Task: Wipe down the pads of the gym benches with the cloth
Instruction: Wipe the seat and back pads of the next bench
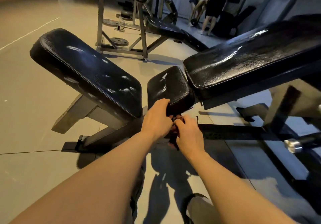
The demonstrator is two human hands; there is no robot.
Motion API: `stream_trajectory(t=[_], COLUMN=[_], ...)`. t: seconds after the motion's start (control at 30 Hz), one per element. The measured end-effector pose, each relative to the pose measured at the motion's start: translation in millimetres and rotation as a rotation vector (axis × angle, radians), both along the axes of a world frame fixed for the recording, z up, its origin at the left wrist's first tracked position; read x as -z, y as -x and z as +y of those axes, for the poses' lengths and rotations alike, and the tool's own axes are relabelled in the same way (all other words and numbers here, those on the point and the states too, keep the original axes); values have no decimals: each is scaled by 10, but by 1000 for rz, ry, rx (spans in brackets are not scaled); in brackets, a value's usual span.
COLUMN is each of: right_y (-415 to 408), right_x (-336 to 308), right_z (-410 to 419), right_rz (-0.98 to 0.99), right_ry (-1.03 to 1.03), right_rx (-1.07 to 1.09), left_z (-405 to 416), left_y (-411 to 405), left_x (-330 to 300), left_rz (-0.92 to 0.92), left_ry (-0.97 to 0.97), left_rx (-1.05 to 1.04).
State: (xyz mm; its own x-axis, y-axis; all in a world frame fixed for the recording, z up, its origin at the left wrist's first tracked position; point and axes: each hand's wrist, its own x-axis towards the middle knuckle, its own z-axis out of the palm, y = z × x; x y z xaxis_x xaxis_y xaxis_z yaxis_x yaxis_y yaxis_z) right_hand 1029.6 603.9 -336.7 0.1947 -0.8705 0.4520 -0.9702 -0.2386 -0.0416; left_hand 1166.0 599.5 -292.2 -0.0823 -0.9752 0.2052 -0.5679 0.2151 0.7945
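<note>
**Hands gather a dark cloth below a gym bench's seat pad**

A person's two bare hands meet at the front edge of a small black textured-vinyl seat pad (pixel 167 84), seen from a head-worn camera looking down along both forearms. The left hand (pixel 157 119) reaches in with fingers curled at the pad's lower front edge and onto a crumpled dark reddish cloth (pixel 175 131), which hangs bunched between the two hands just below the seat pad. The right hand (pixel 188 133) closes its fingers on the same cloth from the other side. Directly behind the seat pad rises the bench's long black inclined back pad (pixel 251 57), its surface glossy with reflected light. To the left stands a second bench's wide black padded top (pixel 86 71), tilted on a grey steel frame (pixel 76 112) and marked with pale streaks. The benches stand on a smooth beige floor (pixel 26 84). Farther back are a grey metal rack (pixel 121 32) with weight plates and two people (pixel 210 6) near the wall.
</note>
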Motion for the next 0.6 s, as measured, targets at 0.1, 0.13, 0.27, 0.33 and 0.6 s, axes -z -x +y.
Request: stream_trajectory(t=[0.1,0.13,0.27,0.33,0.6], right_y=[7,-25,-219,-334,-665], right_x=[-86,-188,-408,-347,459], right_z=[2,-21,-164,-166,76], right_rz=[-537,-631,-746,-767,-719], right_ry=[223,342,331,318,42], right_rx=[201,190,117,157,106], left_z=[43,32,-88,-94,38], left_y=[5,-17,-116,-151,-473], left_x=[-33,-51,-90,-28,383], left_rz=[-114,-127,-67,-13,163], left_ry=[9,4,-66,-96,-97], left_rx=[54,35,-111,-132,-111])
